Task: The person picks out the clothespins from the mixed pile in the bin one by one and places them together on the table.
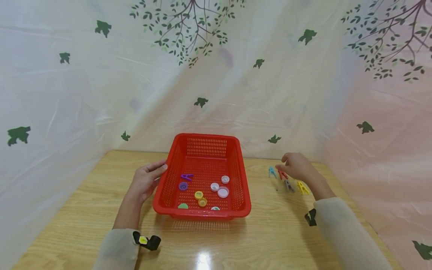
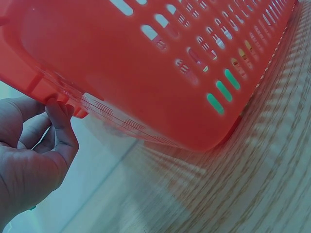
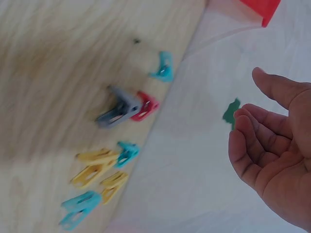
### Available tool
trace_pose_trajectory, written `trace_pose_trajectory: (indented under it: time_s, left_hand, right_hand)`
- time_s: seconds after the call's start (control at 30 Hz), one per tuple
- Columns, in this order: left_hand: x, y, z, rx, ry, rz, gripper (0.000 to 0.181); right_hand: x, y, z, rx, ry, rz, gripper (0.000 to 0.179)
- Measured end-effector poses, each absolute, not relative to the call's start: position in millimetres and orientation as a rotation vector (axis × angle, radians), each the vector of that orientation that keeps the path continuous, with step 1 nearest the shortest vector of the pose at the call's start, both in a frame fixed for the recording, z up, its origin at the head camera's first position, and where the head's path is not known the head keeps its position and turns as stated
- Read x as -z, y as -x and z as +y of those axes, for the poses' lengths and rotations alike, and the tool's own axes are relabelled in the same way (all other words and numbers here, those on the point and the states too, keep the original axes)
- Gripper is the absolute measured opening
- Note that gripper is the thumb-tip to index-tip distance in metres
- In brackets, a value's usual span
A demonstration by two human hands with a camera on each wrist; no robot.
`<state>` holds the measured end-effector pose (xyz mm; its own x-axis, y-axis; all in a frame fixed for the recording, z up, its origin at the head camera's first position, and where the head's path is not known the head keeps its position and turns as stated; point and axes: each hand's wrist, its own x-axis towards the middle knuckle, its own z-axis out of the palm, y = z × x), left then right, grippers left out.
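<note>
A red plastic basket stands on the wooden table in the head view. My left hand holds its left rim, with the fingertips at the edge in the left wrist view. Inside the basket lie a purple clothespin and several bottle caps, among them a pink one and a yellow one. Over on the right, my right hand hovers over loose clothespins, its thumb apart from loosely bent fingers and nothing between them. Nearest are a red clothespin, a grey one and a light blue one.
More clothespins, yellow and blue, lie on the table's right side. A hanging sheet printed with leaves and branches closes off the back and both sides. A small dark speck is on the wood.
</note>
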<state>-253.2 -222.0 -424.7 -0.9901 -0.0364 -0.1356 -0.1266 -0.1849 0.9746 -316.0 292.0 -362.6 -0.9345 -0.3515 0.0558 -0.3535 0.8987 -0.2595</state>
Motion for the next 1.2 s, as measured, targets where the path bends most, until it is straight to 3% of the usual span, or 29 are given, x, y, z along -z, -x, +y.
trace_pose_trajectory:
  time_s: [1.2]
  left_hand:
    - [424, 253, -223, -2.377, 0.16, 1.945, 0.061]
  right_hand:
    - [296, 325, 163, -0.414, -0.712, -2.941, 0.039]
